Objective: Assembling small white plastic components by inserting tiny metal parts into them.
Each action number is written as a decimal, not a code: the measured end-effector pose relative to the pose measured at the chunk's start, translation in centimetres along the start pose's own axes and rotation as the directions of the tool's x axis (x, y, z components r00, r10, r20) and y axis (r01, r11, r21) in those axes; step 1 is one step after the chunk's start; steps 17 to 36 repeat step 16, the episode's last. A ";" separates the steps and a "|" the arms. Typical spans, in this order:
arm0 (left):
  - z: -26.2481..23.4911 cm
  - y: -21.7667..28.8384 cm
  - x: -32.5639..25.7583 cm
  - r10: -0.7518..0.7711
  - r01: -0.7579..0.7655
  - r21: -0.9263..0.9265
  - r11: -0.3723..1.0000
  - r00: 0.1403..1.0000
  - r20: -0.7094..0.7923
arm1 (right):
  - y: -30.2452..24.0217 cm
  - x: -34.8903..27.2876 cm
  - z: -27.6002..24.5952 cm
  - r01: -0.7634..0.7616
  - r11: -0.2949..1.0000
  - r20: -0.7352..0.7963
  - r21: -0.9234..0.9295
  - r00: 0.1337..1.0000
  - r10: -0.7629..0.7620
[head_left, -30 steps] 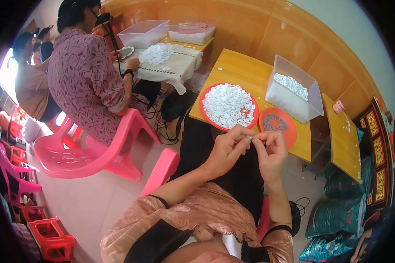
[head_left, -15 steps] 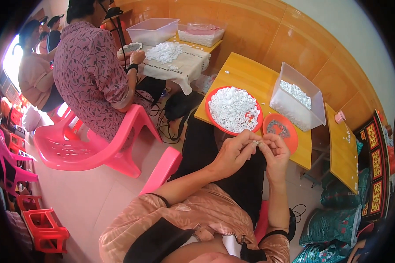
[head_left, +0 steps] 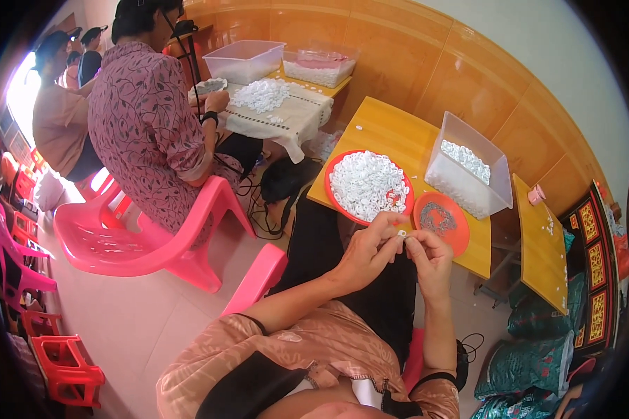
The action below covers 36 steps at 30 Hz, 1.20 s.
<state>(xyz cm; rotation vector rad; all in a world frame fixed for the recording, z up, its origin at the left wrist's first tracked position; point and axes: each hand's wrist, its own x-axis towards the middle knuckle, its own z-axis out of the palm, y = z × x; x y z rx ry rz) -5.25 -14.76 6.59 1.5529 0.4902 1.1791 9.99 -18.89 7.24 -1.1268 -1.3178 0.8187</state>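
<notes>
Above my lap, my left hand (head_left: pixel 362 257) and my right hand (head_left: pixel 433 264) meet with fingers pinched together. Between their fingertips sits a small white plastic piece (head_left: pixel 402 234), mostly covered by the fingers. Just beyond the hands a red plate (head_left: pixel 341 211) holds a heap of small white plastic pieces (head_left: pixel 367 183) at the table's near edge. Right of it lies an orange-red plate (head_left: pixel 458 242) with tiny grey metal-looking parts (head_left: pixel 438 218), too small to name. Both plates are apart from my hands.
A clear plastic bin (head_left: pixel 497 190) of white pieces stands on the yellow table (head_left: pixel 376 126). Left, a person (head_left: pixel 143 126) sits in a pink chair (head_left: pixel 119 244) at a cloth-covered table (head_left: pixel 293 115). Green bags (head_left: pixel 524 363) lie at right; red stools (head_left: pixel 70 363) at left.
Both hands have shifted slightly down and left in the picture, still pinched together. The white piece shows a little more between the fingertips. The whole view has tilted slightly.
</notes>
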 end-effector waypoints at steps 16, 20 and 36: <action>0.0 -1.7 0.1 0.060 -0.058 0.093 0.994 0.998 -0.022 | 2.0 -0.2 0.7 0.006 0.995 -0.005 0.098 1.000 -0.006; 0.0 -1.7 0.1 0.060 -0.058 0.093 0.994 0.998 -0.022 | 2.0 -0.2 0.7 0.006 0.995 -0.005 0.098 1.000 -0.006; 0.0 -1.7 0.1 0.060 -0.058 0.093 0.994 0.998 -0.022 | 2.0 -0.2 0.7 0.006 0.995 -0.005 0.098 1.000 -0.006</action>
